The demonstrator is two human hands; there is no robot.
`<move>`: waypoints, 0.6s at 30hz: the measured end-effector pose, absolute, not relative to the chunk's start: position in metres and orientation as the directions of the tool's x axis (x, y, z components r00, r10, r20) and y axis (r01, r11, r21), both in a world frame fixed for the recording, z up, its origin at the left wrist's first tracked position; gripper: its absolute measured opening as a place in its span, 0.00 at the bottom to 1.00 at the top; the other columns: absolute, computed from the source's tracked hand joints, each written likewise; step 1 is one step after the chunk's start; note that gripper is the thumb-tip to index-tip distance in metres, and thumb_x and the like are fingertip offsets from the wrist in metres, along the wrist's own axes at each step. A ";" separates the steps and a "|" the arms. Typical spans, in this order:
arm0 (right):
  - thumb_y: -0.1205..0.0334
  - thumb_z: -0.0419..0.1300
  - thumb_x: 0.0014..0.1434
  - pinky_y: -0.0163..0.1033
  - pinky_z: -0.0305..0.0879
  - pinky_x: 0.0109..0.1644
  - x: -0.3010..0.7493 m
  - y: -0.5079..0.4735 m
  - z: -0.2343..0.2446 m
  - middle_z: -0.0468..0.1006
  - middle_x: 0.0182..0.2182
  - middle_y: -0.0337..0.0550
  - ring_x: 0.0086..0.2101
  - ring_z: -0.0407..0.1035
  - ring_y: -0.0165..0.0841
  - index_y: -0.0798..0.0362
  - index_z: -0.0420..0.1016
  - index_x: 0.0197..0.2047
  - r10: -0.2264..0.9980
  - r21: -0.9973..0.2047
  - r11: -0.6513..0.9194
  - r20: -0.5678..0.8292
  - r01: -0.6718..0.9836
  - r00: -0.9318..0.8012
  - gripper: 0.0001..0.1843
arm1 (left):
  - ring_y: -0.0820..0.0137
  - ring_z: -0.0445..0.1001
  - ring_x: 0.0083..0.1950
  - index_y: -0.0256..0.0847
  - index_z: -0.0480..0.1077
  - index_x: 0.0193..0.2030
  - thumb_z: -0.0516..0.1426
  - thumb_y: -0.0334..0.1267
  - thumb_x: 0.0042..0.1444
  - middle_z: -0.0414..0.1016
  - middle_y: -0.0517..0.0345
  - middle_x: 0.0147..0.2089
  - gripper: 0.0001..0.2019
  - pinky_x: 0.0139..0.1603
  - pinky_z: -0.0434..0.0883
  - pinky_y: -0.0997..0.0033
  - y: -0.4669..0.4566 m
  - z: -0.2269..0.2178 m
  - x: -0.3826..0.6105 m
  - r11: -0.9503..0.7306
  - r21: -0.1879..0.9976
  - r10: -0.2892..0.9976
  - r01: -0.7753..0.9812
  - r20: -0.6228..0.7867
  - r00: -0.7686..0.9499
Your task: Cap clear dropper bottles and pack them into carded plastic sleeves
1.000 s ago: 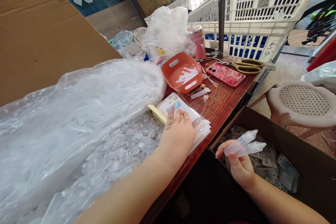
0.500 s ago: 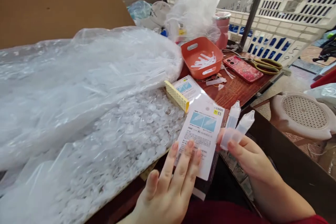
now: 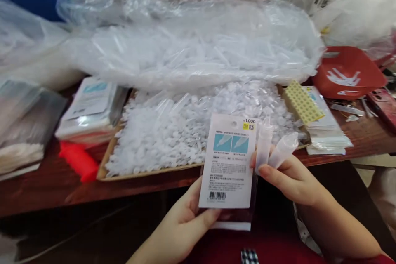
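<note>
My left hand (image 3: 188,220) is closed on the lower left edge of a white printed packaging card (image 3: 230,173), which sits in a clear bag whose strip shows below. The card bears two blue pictures, a barcode and a 1,000 price mark. Between the thumb and fingers of my right hand (image 3: 292,181) are two frosted plastic squeeze bottles (image 3: 283,150) with pointed tips, spread in a V beside the card's right edge. Behind the card lies a shallow cardboard tray (image 3: 148,174) heaped with small translucent plastic pieces (image 3: 161,136).
A large clear bag (image 3: 192,49) of plastic parts lies behind the tray. To the left are stacked packaged cards (image 3: 91,103) and a red object (image 3: 78,161). On the right stand a yellow patterned block (image 3: 305,101), more cards (image 3: 329,132) and a red basket (image 3: 349,68) with white strips.
The view has swung left over the tray. My left hand, spread flat on the card before, now grips its lower edge. My right hand still holds the two bottles.
</note>
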State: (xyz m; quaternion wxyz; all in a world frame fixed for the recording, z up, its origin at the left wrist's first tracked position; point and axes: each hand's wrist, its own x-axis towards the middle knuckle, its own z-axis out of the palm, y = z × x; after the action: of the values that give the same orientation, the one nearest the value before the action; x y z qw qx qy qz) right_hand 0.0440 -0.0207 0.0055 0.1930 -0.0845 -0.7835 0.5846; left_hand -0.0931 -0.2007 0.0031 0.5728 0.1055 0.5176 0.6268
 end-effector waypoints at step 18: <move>0.44 0.61 0.57 0.24 0.62 0.25 0.025 -0.094 -0.033 0.78 0.31 0.40 0.22 0.71 0.22 0.54 0.69 0.36 -0.369 -0.638 -0.558 -0.382 0.531 -0.847 0.20 | 0.70 0.79 0.47 0.52 0.76 0.45 0.60 0.18 0.47 0.83 0.66 0.44 0.24 0.50 0.73 0.71 -0.201 -0.011 -0.112 -0.181 0.533 0.858 -0.826 -0.325 -0.397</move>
State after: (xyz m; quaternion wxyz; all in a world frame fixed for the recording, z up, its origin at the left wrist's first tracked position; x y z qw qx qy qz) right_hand 0.0249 -0.0940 -0.0334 -0.2568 -0.1026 -0.3940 0.8765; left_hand -0.1115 -0.2015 -0.0107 0.5486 0.0243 0.3299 0.7679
